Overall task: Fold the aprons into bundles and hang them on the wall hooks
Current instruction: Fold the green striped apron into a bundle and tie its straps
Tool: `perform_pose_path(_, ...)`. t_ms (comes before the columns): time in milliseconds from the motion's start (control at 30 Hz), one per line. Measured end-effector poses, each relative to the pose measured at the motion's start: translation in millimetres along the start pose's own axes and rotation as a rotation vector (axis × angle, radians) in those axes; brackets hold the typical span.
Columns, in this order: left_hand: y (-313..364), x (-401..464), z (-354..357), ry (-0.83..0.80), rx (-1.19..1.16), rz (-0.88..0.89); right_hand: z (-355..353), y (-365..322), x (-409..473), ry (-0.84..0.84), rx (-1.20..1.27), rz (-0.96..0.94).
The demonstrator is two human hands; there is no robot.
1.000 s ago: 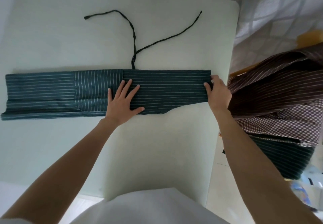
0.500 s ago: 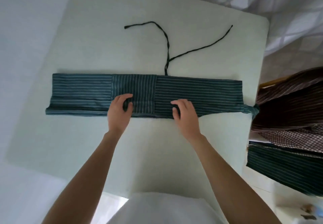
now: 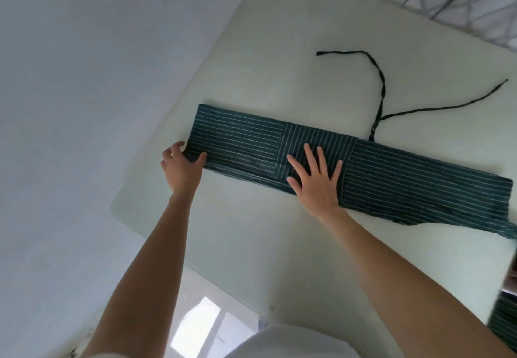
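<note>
Pale green and bare but for the cloth, the table (image 3: 279,245) carries the striped apron (image 3: 419,178), folded into one long band that runs from near the table's left edge to its right edge, with its dark ties (image 3: 381,89) trailing toward the far edge. Your right hand (image 3: 314,181) lies flat on the band's middle, over the pocket panel, fingers straight and spread; your left hand (image 3: 181,167) pinches the band's left end between thumb and curled fingers, close to the table's left edge. To do this fold well, keep the right palm pressing as an anchor, lift the left end only a little, and carry it across so the long edges stay matched; smooth the crease afterwards, and judge where the ties should end up before you bundle. Half a second ago both hands sat together at the band's near edge around the middle; since then the left has travelled out to the end and the right has flattened onto the centre, and the view has swung left.
</note>
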State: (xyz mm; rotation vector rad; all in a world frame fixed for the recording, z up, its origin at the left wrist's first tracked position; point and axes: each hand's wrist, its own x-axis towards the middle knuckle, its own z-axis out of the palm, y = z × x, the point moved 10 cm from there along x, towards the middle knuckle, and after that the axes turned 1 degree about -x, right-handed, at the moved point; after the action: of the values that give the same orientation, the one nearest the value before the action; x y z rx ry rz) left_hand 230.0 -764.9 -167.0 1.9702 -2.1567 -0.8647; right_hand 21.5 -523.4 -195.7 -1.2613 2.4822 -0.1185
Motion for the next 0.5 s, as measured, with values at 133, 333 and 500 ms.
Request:
perform_pose_path(133, -6.2, 6.0, 8.8, -0.144, -0.131, -0.109, 23.7, 11.8, -13.2, -0.138, -0.085, 0.010)
perform_pose_path(333, 4.1, -14.1, 1.9, -0.140, -0.824, -0.190, 24.9, 13.2, -11.4, -0.182, -0.088, 0.031)
perform_pose_path(500, 86.0, -70.2, -19.5, -0.075, -0.944, 0.110, 6.4, 5.5, -11.6, -0.260, 0.250, -0.030)
